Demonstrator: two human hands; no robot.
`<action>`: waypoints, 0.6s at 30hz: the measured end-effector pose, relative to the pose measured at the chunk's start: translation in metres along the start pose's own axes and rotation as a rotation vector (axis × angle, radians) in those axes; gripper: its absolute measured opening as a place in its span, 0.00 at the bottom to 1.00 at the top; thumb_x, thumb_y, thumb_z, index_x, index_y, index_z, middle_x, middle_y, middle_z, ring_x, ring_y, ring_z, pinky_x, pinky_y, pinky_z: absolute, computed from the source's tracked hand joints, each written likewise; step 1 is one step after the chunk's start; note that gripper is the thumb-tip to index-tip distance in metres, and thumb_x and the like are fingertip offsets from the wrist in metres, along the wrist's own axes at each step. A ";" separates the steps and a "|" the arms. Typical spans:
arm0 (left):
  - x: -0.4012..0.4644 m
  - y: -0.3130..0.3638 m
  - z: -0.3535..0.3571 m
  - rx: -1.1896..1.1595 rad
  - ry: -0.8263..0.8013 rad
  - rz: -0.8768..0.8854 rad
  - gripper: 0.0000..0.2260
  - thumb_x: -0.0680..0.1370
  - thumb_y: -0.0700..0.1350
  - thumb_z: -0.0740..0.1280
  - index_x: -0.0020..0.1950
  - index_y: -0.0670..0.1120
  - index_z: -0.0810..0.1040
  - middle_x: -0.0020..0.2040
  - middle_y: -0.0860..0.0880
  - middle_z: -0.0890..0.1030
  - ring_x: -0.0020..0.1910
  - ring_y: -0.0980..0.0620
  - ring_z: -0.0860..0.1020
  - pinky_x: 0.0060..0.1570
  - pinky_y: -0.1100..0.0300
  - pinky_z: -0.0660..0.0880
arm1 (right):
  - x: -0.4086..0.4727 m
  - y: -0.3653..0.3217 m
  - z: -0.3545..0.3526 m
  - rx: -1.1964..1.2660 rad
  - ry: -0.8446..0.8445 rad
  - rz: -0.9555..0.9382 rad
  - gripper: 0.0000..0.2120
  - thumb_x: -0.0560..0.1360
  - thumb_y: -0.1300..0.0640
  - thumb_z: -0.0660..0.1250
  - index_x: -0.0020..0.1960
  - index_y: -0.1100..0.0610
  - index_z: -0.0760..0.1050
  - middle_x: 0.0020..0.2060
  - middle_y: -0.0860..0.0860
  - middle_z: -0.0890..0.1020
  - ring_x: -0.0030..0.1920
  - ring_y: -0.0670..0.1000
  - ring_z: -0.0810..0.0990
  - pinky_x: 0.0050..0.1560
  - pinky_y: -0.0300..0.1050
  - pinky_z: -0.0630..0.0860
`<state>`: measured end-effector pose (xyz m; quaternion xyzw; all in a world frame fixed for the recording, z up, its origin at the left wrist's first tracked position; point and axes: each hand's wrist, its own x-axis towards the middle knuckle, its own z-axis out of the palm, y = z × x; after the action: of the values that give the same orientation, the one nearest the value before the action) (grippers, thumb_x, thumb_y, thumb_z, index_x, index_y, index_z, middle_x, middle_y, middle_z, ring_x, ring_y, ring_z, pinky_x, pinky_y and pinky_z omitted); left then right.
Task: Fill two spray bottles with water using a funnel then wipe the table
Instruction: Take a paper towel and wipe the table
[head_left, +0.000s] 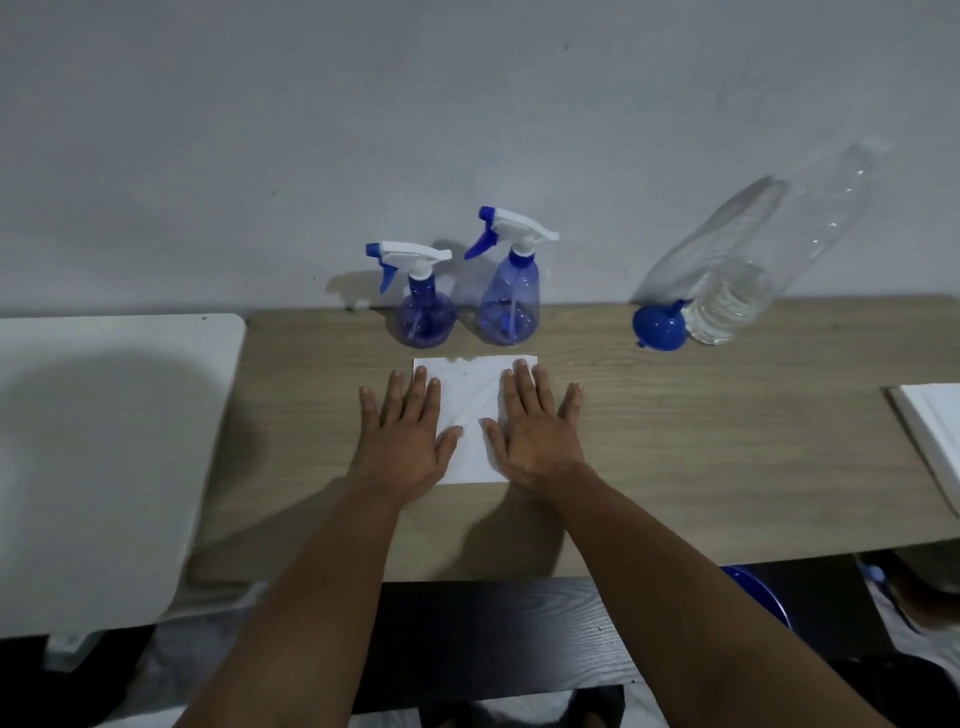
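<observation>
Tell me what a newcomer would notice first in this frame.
Two hands, left and right, lie flat on a white paper towel at the middle of the wooden table. Behind it stand two blue spray bottles, short and tall. To the right, a blue funnel sits beside a big clear water bottle.

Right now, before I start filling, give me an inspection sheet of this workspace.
Surface: wooden table, against a grey wall.
Job's things: short spray bottle and tall spray bottle upright at the back, caps on; blue funnel on its side beside the clear water bottle, which is partly full; white paper towel flat in front of the spray bottles.
Clutter: white board at the left; white slab at the right edge.
Grippers: left hand and right hand flat, palms down on the towel.
Cables: nothing seen.
Surroundings: blue basin under the table.
</observation>
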<state>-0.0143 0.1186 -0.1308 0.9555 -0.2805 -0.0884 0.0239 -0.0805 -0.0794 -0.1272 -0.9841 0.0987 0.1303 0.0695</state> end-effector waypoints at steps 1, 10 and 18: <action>0.003 0.008 0.000 0.000 0.005 0.002 0.34 0.82 0.65 0.40 0.83 0.48 0.46 0.84 0.47 0.43 0.82 0.42 0.42 0.76 0.31 0.44 | -0.001 0.009 -0.001 0.003 0.000 0.001 0.38 0.83 0.34 0.38 0.86 0.54 0.37 0.85 0.54 0.36 0.85 0.57 0.34 0.78 0.76 0.38; 0.031 0.102 0.007 0.015 0.011 0.028 0.34 0.82 0.65 0.39 0.83 0.48 0.47 0.84 0.47 0.44 0.82 0.42 0.43 0.76 0.32 0.45 | -0.015 0.103 -0.009 0.015 0.003 0.036 0.38 0.84 0.34 0.40 0.86 0.55 0.38 0.85 0.54 0.37 0.85 0.58 0.35 0.79 0.76 0.38; 0.050 0.211 0.014 0.008 0.013 0.073 0.34 0.82 0.65 0.42 0.83 0.47 0.51 0.84 0.46 0.46 0.82 0.41 0.44 0.76 0.32 0.45 | -0.045 0.209 -0.012 0.061 0.018 0.081 0.38 0.84 0.35 0.41 0.86 0.55 0.38 0.85 0.54 0.37 0.85 0.56 0.34 0.79 0.75 0.36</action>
<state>-0.0874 -0.0864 -0.1323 0.9452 -0.3155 -0.0799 0.0250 -0.1643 -0.2763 -0.1270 -0.9778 0.1429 0.1212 0.0935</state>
